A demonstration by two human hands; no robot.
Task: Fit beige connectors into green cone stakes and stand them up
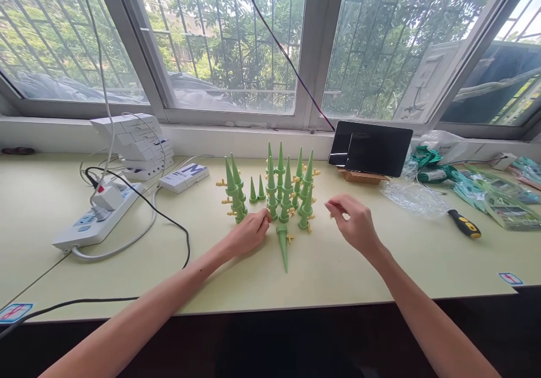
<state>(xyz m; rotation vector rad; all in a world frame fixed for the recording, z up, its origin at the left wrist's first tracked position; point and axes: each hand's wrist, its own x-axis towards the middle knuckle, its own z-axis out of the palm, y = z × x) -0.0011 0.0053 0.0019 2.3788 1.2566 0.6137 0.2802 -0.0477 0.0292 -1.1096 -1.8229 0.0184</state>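
Note:
Several green plant watering spikes (286, 192) with small yellow valves stand point-up in nested stacks on the table. One loose watering spike (283, 248) lies in front of them, its tip toward me. My left hand (250, 232) rests closed at the foot of the stacks, fingertips by the middle one; whatever they may hold is hidden. To the right of the stacks, apart from them, my right hand (353, 223) is closed in a pinch. Anything between its fingertips is too small to name. Two shorter green spikes (253, 191) stand between the stacks.
A power strip (95, 220) with cables lies left, near stacked white boxes (141, 144) and a single white box (185, 177). A dark tablet (374, 150) leans at the back right. Beyond my right hand are a screwdriver (464, 224) and plastic packaging (502, 198).

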